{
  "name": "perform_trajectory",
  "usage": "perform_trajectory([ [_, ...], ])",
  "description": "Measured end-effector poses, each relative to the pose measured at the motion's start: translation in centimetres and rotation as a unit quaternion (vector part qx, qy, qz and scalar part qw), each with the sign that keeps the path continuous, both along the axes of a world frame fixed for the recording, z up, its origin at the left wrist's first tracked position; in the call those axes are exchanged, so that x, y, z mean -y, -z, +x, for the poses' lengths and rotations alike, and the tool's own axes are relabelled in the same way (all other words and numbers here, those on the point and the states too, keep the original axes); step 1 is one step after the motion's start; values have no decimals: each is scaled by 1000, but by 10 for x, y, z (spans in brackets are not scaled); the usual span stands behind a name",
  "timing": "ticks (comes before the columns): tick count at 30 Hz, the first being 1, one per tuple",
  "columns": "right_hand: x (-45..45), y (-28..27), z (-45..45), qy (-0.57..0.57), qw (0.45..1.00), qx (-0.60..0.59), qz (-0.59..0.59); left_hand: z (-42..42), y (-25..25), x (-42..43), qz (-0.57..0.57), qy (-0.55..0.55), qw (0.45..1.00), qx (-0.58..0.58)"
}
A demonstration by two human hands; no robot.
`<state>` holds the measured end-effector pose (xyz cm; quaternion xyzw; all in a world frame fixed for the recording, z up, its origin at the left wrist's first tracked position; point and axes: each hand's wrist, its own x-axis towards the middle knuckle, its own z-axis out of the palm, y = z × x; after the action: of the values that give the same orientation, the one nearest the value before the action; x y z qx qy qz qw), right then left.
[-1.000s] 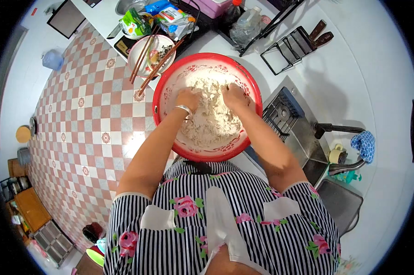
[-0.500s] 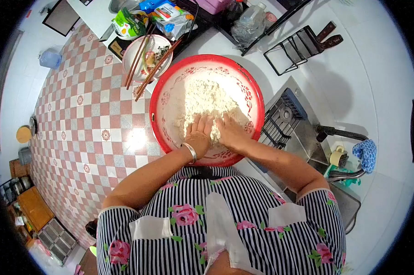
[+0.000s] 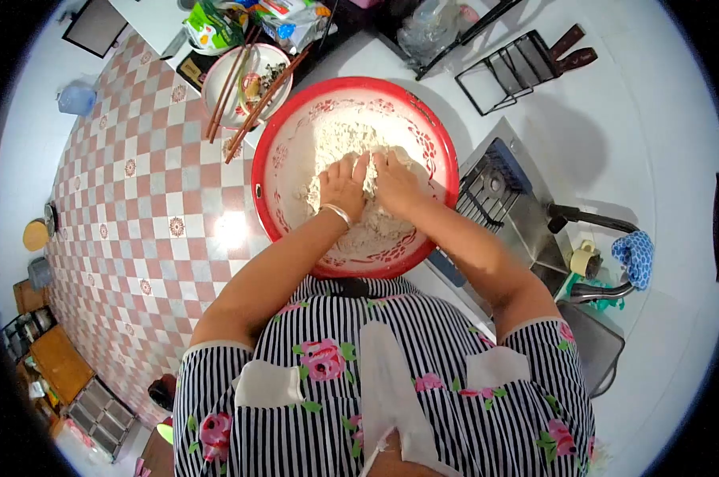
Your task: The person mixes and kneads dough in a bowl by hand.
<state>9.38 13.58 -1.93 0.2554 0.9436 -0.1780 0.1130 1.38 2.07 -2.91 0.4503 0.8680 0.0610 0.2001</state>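
Flour mixture [image 3: 347, 135] lies in red-rimmed basin [image 3: 351, 83]; our left hand [image 3: 342, 189] and right hand [image 3: 396, 189] press it, fingers extended, nothing visibly gripped. Judged: hand-mixing; next push calls for even pressure.

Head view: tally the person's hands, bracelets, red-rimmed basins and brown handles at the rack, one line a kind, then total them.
Left hand and right hand: 2
Bracelet: 1
Basin: 1
Brown handles: 2
Total: 6

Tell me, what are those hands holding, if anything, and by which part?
Nothing looks held: the left hand and right hand lie palms down on the floury crumbs in the red bowl. Whether fingertips pinch any crumbs is hidden.
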Motion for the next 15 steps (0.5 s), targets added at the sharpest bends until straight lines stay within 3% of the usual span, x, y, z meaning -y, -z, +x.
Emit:
perform_trajectory([
  [1,-3,-18,-1,5,996,82,-26,-2,-23,3,14,-24,999,31],
  [4,-7,-67,17,-39,989,140,23,-2,-1,47,14,-180,979,98],
  [5,-16,-73,17,-44,980,195,-21,-4,7,63,23,-220,964,147],
  [8,-17,-24,36,57,983,165,-50,-20,37,72,-54,-197,926,317],
  [9,-11,-42,27,53,970,218,-98,-20,41,71,-83,-162,920,348],
  [12,-6,1,45,87,957,82,-266,-22,42,61,-133,-112,887,427],
  [13,7,-29,33,116,939,124,-300,-19,32,57,-124,-177,856,469],
  [15,24,-27,39,190,898,34,-395,-4,12,50,-87,-355,753,547],
])
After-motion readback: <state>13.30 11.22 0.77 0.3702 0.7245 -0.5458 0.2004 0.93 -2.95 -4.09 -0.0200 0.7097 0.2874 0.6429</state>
